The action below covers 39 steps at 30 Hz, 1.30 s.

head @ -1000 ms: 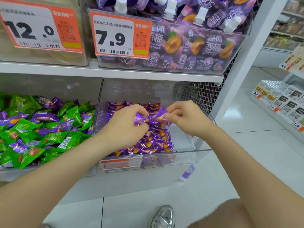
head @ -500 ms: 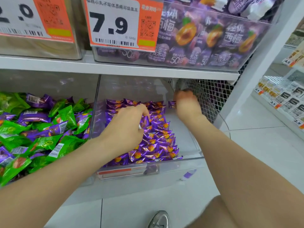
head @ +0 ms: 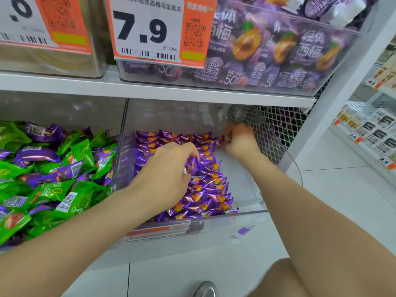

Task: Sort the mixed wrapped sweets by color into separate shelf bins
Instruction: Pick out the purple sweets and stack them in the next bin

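Note:
A clear bin point(head: 248, 212) on the lower shelf holds purple wrapped sweets point(head: 210, 189) laid in rows. My left hand point(head: 167, 170) hovers over the middle of them, its fingers curled round a few purple sweets point(head: 194, 162). My right hand point(head: 239, 141) is deep at the bin's back right corner, slightly blurred, and pinches one purple sweet point(head: 220, 139) at the end of the back row. The bin to the left holds a mixed heap of green sweets point(head: 81, 151) and purple sweets point(head: 36, 155).
The shelf board point(head: 150, 91) hangs low over both bins, carrying a tub of purple pouches point(head: 278, 50) and a 7.9 price tag point(head: 147, 31). Wire mesh point(head: 272, 129) closes the right side. White floor tiles and my shoe point(head: 205, 289) lie below.
My right hand left the bundle in front of me and reached to the bin's back right corner. My left hand sank lower onto the purple rows. The view moved closer.

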{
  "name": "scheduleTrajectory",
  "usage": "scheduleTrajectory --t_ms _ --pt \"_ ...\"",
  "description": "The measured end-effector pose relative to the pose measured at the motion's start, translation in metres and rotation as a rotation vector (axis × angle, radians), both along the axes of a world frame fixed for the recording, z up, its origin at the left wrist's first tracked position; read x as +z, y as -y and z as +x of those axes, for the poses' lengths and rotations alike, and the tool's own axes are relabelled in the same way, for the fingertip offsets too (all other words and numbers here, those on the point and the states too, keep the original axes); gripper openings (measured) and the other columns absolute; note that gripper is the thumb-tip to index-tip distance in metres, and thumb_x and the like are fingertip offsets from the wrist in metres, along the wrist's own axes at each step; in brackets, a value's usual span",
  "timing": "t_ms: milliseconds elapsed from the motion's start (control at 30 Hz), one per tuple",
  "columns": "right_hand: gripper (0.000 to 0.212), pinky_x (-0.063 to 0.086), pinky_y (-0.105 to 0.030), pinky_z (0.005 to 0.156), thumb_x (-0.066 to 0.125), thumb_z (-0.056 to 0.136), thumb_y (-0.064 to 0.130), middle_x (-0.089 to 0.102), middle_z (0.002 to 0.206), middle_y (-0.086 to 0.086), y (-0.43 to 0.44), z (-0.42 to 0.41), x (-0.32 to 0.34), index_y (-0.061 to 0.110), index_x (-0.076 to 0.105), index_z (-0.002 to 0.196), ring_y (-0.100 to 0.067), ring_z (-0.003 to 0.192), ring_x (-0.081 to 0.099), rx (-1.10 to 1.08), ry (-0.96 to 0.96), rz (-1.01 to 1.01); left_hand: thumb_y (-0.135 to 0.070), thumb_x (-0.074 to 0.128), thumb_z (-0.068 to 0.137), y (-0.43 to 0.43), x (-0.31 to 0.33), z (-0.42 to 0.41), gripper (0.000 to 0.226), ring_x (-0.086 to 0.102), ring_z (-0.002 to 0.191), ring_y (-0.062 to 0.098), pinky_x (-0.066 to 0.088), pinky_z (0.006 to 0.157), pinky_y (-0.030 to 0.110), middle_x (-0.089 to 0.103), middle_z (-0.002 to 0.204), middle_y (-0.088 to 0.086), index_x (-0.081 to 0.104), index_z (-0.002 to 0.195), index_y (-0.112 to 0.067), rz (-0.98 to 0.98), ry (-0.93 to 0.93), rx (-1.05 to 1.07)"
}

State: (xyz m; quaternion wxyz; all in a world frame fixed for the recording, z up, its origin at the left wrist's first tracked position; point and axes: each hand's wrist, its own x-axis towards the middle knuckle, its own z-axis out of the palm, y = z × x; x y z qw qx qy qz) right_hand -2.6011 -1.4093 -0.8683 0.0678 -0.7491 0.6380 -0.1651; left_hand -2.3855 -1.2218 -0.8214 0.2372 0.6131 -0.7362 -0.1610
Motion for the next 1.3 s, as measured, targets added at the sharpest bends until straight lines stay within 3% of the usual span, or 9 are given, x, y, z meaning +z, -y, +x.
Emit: scheduleTrajectory --t_ms 167,267,400,600,733,800,967,1133,1300 --pt "0.008 0.056 -0.031 0.068 0.064 0.091 0.01 0.072 0.076 -0.011 -0.037 0.016 0.031 0.008 0.072 0.09 -0.032 0.073 0.071 0.073 0.237 -0.18 -0.026 0.076 0.094 -0.001 0.007 0.001 0.048 0.057 0.107 0.014 0.045 0.083 0.026 0.063 0.119 -0.009 0.054 0.135 -0.037 0.002 -0.148 0.046" --pt "0.019 0.062 -0.042 0.074 0.064 0.103 0.022 0.077 0.09 -0.016 -0.088 0.032 0.065 0.008 0.077 0.106 -0.028 0.081 0.076 0.293 0.756 0.319 -0.028 0.086 0.085 -0.002 0.013 0.001 0.049 0.057 0.098 0.008 0.04 0.07 0.015 0.064 0.104 -0.016 0.054 0.121 -0.035 0.012 -0.267 0.101" --pt "0.022 0.063 -0.045 0.088 0.077 0.093 0.015 0.078 0.101 -0.016 -0.123 0.026 0.08 0.009 0.077 0.115 -0.026 0.093 0.076 0.514 0.751 0.534 -0.025 0.096 0.07 -0.003 0.024 0.001 0.045 0.067 0.079 0.002 0.056 0.072 0.024 0.069 0.084 -0.017 0.064 0.099 -0.034 -0.071 -0.301 0.156" --pt "0.038 0.063 -0.036 0.08 0.071 0.094 0.026 0.071 0.114 -0.029 -0.125 0.009 0.079 0.003 0.07 0.124 -0.037 0.092 0.074 0.468 0.812 0.807 -0.009 0.092 0.072 -0.012 0.033 -0.002 0.031 0.059 0.075 -0.015 0.04 0.069 0.003 0.067 0.077 -0.019 0.071 0.086 -0.027 -0.213 -0.213 0.007" --pt "0.033 0.061 -0.033 0.079 0.077 0.089 0.006 0.073 0.104 -0.022 -0.121 0.001 0.076 -0.003 0.069 0.119 -0.03 0.086 0.072 0.44 0.924 0.843 -0.024 0.084 0.077 -0.013 0.024 -0.007 0.035 0.063 0.094 0.002 0.055 0.081 0.026 0.064 0.101 -0.015 0.065 0.104 -0.037 -0.15 -0.226 -0.003" --pt "0.031 0.06 -0.036 0.083 0.08 0.084 -0.003 0.072 0.105 -0.023 -0.118 -0.004 0.073 -0.002 0.07 0.113 -0.031 0.086 0.072 0.437 0.945 0.805 -0.029 0.083 0.078 -0.013 0.024 -0.009 0.032 0.071 0.083 0.004 0.059 0.076 0.03 0.07 0.096 -0.013 0.066 0.105 -0.037 -0.033 -0.335 0.002" --pt "0.029 0.06 -0.038 0.085 0.082 0.085 0.004 0.075 0.105 -0.024 -0.113 -0.009 0.07 0.002 0.072 0.113 -0.03 0.092 0.074 0.452 0.858 0.724 -0.027 0.08 0.089 -0.004 0.021 -0.01 0.028 0.071 0.07 -0.001 0.058 0.067 0.02 0.073 0.087 -0.012 0.067 0.112 -0.032 0.002 -0.338 0.044" --pt "0.025 0.056 -0.041 0.097 0.08 0.089 0.025 0.079 0.103 0.0 -0.071 -0.017 0.045 0.02 0.079 0.113 -0.025 0.099 0.072 0.174 0.173 -0.07 -0.028 0.069 0.095 0.0 0.009 -0.007 0.026 0.063 0.088 0.002 0.054 0.082 0.027 0.066 0.109 -0.014 0.064 0.121 -0.031 0.078 -0.081 -0.014" --pt "0.022 0.059 -0.043 0.089 0.077 0.09 0.019 0.075 0.104 -0.013 -0.035 -0.02 0.019 0.02 0.076 0.112 -0.037 0.095 0.07 0.085 -0.05 -0.096 -0.03 0.067 0.095 -0.003 0.004 -0.008 0.008 0.061 0.084 -0.003 0.048 0.077 0.021 0.071 0.097 -0.018 0.072 0.102 -0.032 0.094 0.031 -0.065"
